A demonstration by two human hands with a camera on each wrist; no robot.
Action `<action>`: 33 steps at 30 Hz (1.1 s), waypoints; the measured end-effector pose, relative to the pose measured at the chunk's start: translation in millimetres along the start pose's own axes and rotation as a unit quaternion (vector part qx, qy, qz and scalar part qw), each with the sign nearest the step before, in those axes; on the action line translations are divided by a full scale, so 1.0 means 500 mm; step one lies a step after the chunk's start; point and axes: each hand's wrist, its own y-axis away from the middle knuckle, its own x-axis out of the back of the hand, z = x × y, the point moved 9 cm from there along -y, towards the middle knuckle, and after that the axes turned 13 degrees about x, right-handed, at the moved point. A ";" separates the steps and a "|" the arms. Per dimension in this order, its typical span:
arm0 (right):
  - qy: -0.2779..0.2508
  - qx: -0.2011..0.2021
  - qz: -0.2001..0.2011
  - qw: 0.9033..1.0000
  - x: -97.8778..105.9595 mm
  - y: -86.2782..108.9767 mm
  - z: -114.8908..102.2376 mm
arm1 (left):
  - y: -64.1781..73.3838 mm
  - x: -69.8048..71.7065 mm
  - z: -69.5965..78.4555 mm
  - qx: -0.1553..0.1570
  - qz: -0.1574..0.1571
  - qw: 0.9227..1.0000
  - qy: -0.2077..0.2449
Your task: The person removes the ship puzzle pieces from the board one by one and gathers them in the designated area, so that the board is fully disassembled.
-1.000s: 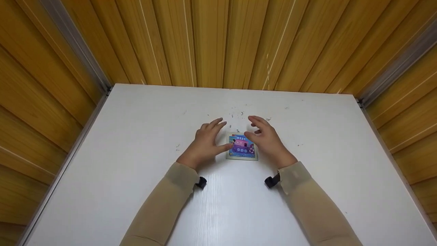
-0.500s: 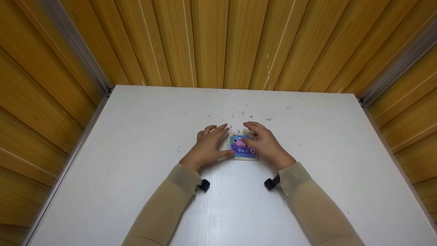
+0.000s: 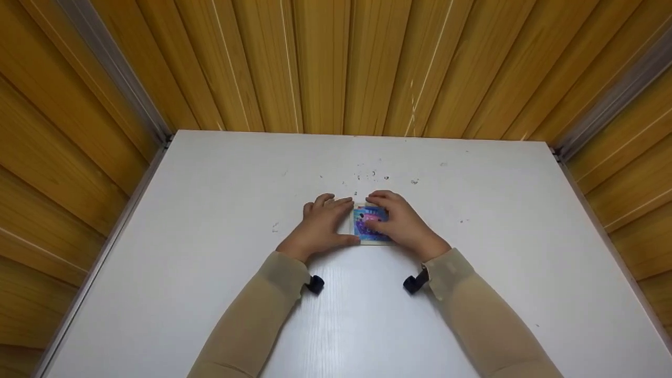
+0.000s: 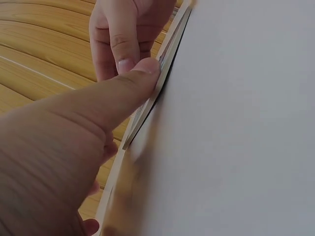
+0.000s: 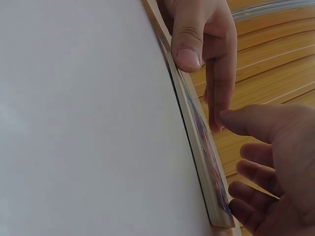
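Note:
A small square board (image 3: 361,223) with a pale rim and a cartoon ship picture in blue, pink and purple lies flat on the white table. My left hand (image 3: 320,227) lies along its left side, thumb resting on the near-left corner and straight fingers reaching to the far-left corner. Over the right part of the picture is my right hand (image 3: 407,223), its thumb stretched above the ship and its bent fingers at the far edge. Seen edge-on in the right wrist view, the board (image 5: 199,140) has the right thumb (image 5: 246,120) above its surface.
The white table (image 3: 210,210) carries scattered dark marks beyond the hands. Wood-patterned panels (image 3: 325,68) stand behind and at both sides, with metal posts (image 3: 118,68) at the corners. A black wrist strap piece (image 3: 315,284) juts from the left sleeve.
Both hands have closed in on the board. The left thumb has moved down to the near-left corner, while the right hand has come further left over the picture.

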 end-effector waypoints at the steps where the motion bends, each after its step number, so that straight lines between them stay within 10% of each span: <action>1: 0.011 0.003 -0.004 1.000 -0.003 -0.001 -0.001 | 0.000 -0.001 -0.001 0.002 -0.001 1.000 -0.002; 33: 0.106 -0.035 -0.070 0.991 -0.016 -0.045 -0.024 | -0.003 0.002 -0.002 -0.006 0.003 0.999 -0.043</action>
